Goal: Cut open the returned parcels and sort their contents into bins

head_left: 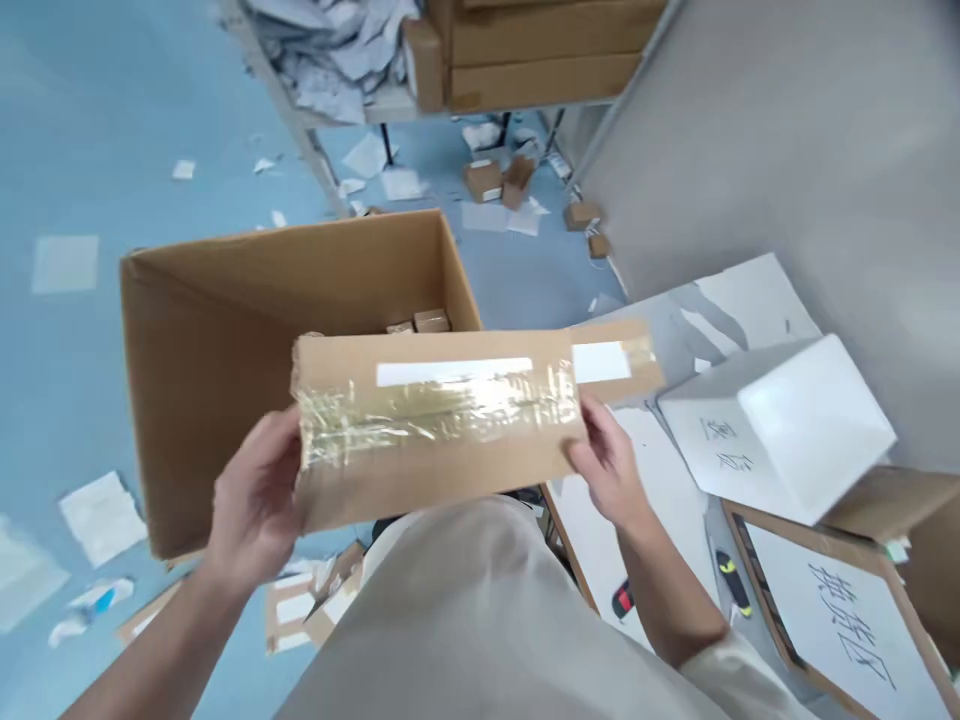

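Observation:
Between my hands is a long brown cardboard box (450,480), held level in front of my body. Shiny clear tape and a white label strip run along its top. At its right end a cardboard piece with a white label (601,362) sticks out; I cannot tell if it is a flap. My left hand (259,490) grips the box's left end, its fingertips partly hidden. My right hand (611,460) pinches the right edge, thumb on the near side. Behind stands a large open carton (300,240) with small boxes (431,321) in its far right corner.
At right, a white table (652,470) bears a white box (810,420), a framed handwritten sign (847,610) and a yellow-black cutter (733,583). A red-black tool (622,599) lies near my right forearm. Paper scraps litter the blue floor; a rack with cartons (547,50) stands behind.

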Available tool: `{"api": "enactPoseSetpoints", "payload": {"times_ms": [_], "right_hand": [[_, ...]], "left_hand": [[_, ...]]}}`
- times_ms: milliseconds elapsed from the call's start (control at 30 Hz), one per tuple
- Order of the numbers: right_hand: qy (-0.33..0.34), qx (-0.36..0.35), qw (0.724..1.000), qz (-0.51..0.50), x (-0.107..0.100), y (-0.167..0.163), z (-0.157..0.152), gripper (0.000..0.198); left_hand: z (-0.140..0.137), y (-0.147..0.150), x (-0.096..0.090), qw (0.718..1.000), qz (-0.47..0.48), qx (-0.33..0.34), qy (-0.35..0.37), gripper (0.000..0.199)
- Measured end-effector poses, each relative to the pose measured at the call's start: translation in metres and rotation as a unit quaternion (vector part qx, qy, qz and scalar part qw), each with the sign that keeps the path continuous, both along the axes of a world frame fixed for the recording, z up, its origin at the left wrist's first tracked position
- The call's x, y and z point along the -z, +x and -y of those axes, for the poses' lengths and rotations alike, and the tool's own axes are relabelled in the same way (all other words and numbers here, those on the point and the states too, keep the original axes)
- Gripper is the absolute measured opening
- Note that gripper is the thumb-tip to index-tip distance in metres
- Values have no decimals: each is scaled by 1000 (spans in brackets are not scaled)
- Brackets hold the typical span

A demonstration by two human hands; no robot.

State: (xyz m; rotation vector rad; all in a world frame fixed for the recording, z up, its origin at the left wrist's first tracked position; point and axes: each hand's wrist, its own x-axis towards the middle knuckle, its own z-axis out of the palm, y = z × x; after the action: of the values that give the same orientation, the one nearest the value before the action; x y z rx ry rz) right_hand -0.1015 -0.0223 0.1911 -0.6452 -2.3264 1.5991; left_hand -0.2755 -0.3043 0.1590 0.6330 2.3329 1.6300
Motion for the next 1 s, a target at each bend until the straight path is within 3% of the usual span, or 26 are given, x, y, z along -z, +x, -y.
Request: {"api": "enactPoseSetpoints", "payload": {"times_ms": [67, 133, 200, 300, 367, 500, 600, 767, 1000], "right_hand": [[28, 45, 998, 37, -28, 74, -28, 55], [59, 107, 990, 72, -38, 147, -56, 51], [77, 173, 977, 97, -28, 206, -84, 49], [60, 210, 967, 133, 11, 254, -123, 47], [39, 195, 968, 155, 41, 257, -146, 45], [57, 159, 968, 188, 81, 228, -179, 33], [63, 151, 969, 187, 100, 206, -193, 32], [73, 146, 970, 182, 129, 186, -200, 34], [134, 186, 956, 184, 145, 180, -198, 32]], "left_hand": [[-39, 37, -29, 993, 39, 108, -3, 73], [-80, 75, -43, 972, 85, 218, -20, 69], [-123, 110, -42, 943, 127, 302, -62, 71], [-179, 153, -13, 908, 187, 365, -90, 64], [-206, 174, 17, 885, 232, 389, -108, 57], [-232, 198, 75, 898, 243, 337, -143, 51], [-236, 204, 104, 911, 248, 297, -141, 52], [-239, 203, 129, 931, 244, 228, -150, 62], [-241, 196, 132, 925, 253, 247, -140, 61]]}}
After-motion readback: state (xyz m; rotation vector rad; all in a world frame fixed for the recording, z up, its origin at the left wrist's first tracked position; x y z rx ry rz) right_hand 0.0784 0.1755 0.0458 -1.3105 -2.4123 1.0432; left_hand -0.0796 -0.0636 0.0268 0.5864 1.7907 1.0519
